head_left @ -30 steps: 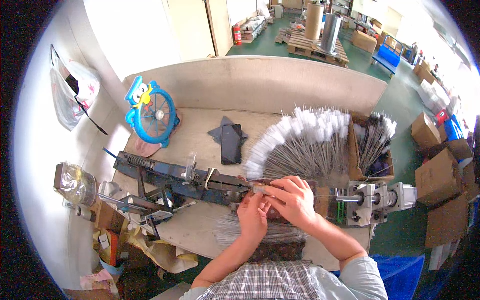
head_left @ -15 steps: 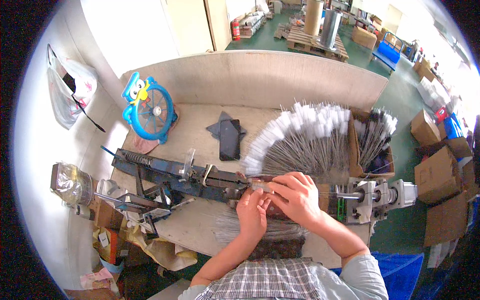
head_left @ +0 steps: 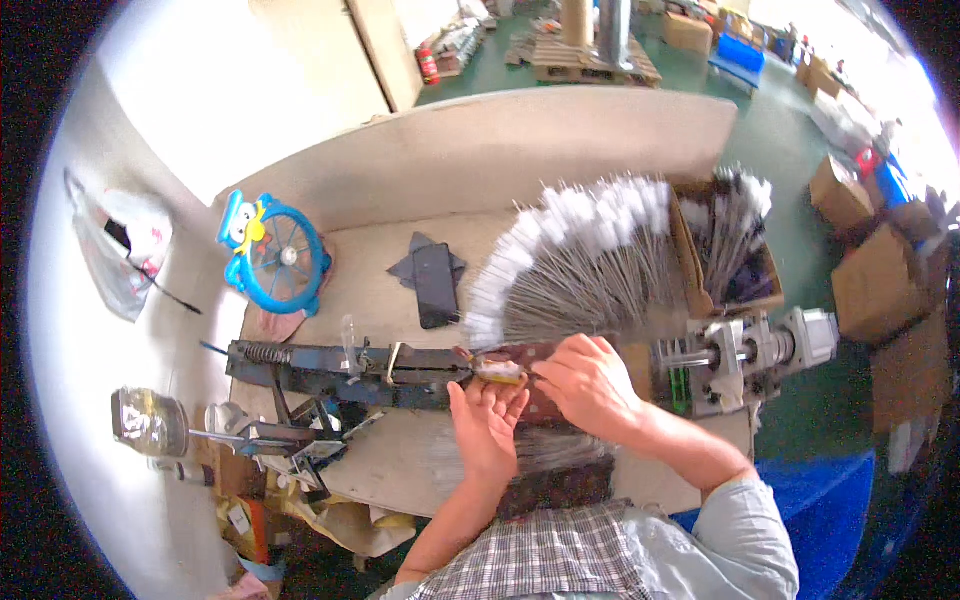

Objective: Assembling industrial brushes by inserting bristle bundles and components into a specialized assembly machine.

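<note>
Hands come first, nearest the person's checked shirt [head_left: 560, 560]. Left hand [head_left: 487, 425] lies palm up on the worktop [head_left: 400, 470], fingers loosely spread, its fingertips touching the underside of a small pale piece [head_left: 499, 371] at the end of the long dark metal jig [head_left: 340, 365]. Right hand [head_left: 590, 385] arches over from the right, its grip pinched at the thumb and forefinger on that same pale piece; how much of the piece it has hold of cannot be told, since the fingers cover it. Under both wrists lies a flat bundle of thin grey rods [head_left: 540, 450].

Left of the hands, the jig runs across the worktop, with a coiled spring at its left end. Near its left end stands a wire frame clamp [head_left: 285, 440], and a clear jar [head_left: 150, 420] sits at the left edge. Right of the hands sits a grey motor unit [head_left: 745, 350].

Farther off, a fan of white-tipped rods [head_left: 580, 260] spreads just beyond the hands, a cardboard box [head_left: 730, 250] of more rods on its right. A dark phone [head_left: 435, 283] lies on dark cloth, and a blue toy-faced fan [head_left: 275, 255] stands at the far left.
</note>
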{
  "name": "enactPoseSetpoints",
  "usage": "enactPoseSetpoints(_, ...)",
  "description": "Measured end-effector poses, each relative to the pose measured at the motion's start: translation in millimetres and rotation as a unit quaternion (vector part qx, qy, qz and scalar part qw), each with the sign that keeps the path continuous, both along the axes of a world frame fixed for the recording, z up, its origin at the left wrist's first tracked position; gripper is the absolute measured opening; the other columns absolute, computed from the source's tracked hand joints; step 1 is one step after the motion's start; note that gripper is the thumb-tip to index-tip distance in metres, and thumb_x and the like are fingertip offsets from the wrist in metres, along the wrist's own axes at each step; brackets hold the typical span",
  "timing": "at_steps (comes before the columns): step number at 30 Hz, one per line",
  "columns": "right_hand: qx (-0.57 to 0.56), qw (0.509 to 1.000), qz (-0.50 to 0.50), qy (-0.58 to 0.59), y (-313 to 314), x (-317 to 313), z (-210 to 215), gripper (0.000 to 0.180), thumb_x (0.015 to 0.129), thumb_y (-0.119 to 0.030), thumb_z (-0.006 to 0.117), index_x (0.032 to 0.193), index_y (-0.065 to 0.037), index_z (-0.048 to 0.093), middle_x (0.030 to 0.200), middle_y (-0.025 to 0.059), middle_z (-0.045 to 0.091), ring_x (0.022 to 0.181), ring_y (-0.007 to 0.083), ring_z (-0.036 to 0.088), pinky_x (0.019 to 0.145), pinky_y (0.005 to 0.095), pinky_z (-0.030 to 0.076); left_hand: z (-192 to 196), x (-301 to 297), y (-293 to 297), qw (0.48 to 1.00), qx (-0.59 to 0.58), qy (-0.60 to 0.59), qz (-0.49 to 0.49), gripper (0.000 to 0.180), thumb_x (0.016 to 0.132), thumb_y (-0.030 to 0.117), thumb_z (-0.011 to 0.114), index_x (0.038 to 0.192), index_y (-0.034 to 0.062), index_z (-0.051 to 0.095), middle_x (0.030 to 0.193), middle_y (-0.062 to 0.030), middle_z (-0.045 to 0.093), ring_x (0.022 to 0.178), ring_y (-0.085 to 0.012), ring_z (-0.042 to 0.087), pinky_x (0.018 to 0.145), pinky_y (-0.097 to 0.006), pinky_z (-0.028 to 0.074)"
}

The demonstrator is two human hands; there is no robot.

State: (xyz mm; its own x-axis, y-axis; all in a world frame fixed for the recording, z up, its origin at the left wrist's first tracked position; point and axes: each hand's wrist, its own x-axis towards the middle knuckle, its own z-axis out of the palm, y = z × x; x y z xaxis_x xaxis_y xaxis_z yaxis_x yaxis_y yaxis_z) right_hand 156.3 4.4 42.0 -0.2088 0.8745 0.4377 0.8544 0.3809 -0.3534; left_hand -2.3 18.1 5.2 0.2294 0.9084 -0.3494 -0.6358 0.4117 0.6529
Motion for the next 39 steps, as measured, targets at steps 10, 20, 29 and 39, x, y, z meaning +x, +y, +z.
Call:
enactPoseSetpoints(10, -0.152, 0.988, 0.042, 0.009, -52, 18, -63, 0.009, 0.072, -0.010, 0.057, 0.081, -0.010, 0.058, 0.073, 0.0062, 0.058, 0.065, 0.0257, 0.061, 0.055, 0.0383, 0.050, -36, -91, -16, 0.982, 0.028, 0.184, 0.039, 0.038, 0.090, 0.031, 0.049, 0.118, 0.0055, 0.050, 0.113, -0.0088, 0.056, 0.100, -0.0183, 0.055, 0.084, -0.032, 0.044)
enactPoseSetpoints(20, -0.295, 0.952, 0.039, -0.077, -54, 14, -62, 0.009, 0.075, -0.015, 0.058, 0.081, -0.009, 0.060, 0.082, 0.0082, 0.058, 0.079, 0.0257, 0.061, 0.061, 0.0397, 0.051, -73, -346, -21, 0.845, -0.092, 0.249, 0.465, 0.034, 0.080, 0.045, 0.062, 0.090, 0.0129, 0.057, 0.080, 0.0025, 0.055, 0.069, -0.0102, 0.052, 0.058, -0.022, 0.043)
enactPoseSetpoints(29, -0.227, 0.962, 0.079, -0.133, -56, 35, -49, 0.007, 0.075, -0.014, 0.056, 0.080, -0.012, 0.061, 0.079, 0.0046, 0.056, 0.076, 0.0235, 0.060, 0.060, 0.0392, 0.051, -84, -271, -33, 0.868, -0.053, 0.154, 0.468, 0.031, 0.083, 0.038, 0.060, 0.090, 0.0079, 0.055, 0.088, -0.0037, 0.058, 0.077, -0.0149, 0.056, 0.069, -0.027, 0.048)
enactPoseSetpoints(39, -0.216, 0.975, -0.032, -0.037, -64, 44, -64, 0.009, 0.077, -0.014, 0.057, 0.086, -0.012, 0.060, 0.082, 0.0040, 0.059, 0.077, 0.0234, 0.060, 0.059, 0.0372, 0.049, -45, -49, -21, 0.988, 0.051, 0.141, 0.030, 0.020, 0.088, 0.020, 0.052, 0.099, 0.0044, 0.053, 0.089, -0.0087, 0.059, 0.085, -0.0210, 0.059, 0.081, -0.034, 0.048)
